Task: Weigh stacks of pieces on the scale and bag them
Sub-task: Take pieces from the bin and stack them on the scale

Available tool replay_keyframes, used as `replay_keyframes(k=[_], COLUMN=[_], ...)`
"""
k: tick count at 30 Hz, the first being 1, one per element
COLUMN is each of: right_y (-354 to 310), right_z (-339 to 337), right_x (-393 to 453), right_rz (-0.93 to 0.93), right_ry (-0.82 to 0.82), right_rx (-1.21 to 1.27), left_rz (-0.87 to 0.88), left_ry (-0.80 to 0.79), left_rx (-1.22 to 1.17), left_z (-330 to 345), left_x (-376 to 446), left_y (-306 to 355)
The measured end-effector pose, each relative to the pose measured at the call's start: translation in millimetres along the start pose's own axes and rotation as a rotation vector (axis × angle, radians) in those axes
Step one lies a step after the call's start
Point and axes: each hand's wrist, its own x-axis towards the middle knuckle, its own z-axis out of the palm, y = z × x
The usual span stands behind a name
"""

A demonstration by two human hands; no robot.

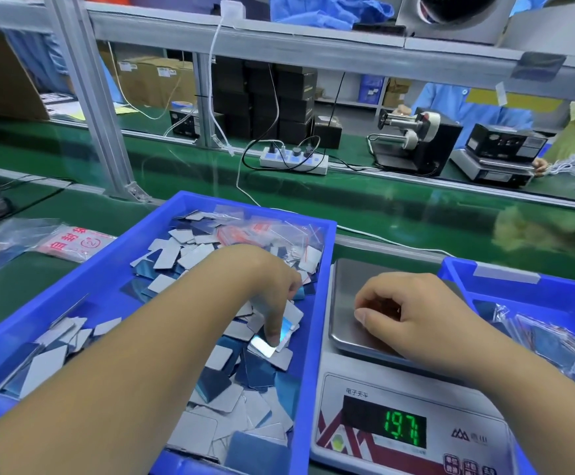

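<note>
A big blue bin (73, 303) in front of me holds several loose flat pieces (217, 358), grey on one side and glossy blue on the other. My left hand (265, 279) reaches into it, and its fingertips pinch one glossy piece (262, 346) lying on the pile. To the right stands a scale (413, 399) with a steel pan (347, 286); its green display (401, 428) reads about 19.7. My right hand (413, 310) rests on the pan. Its fingers and thumb curl round a small dark stack of pieces that is mostly hidden.
Zip bags (279, 234) lie at the bin's far end, and more bags (70, 243) on the green mat to the left. A second blue bin (505, 286) with bagged pieces (546, 341) sits at right. Behind run a conveyor, a power strip (293, 161) and a label dispenser (416, 142). A person in blue works opposite.
</note>
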Motion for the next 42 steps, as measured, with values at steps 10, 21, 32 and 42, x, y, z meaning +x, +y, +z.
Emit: replay_keyframes(k=[10, 21, 32, 42], right_y=[0, 10, 16, 23], right_z=[0, -9, -33, -42], right_x=[0, 3, 4, -5], right_rz=[-0.008, 0.098, 0.233, 0.255], right_ry=[0.007, 0.254, 0.443, 0.44], right_rx=[-0.008, 0.096, 0.183, 0.164], left_rz=[0.13, 0.202, 0.239, 0.447], left_ry=[0.028, 0.442, 0.593, 0.681], left_rx=[-0.123, -0.631, -1.371, -0.713], left_z=[3, -13, -17, 5], left_x=[-4, -4, -2, 14], left_y=[-6, -24, 19, 94])
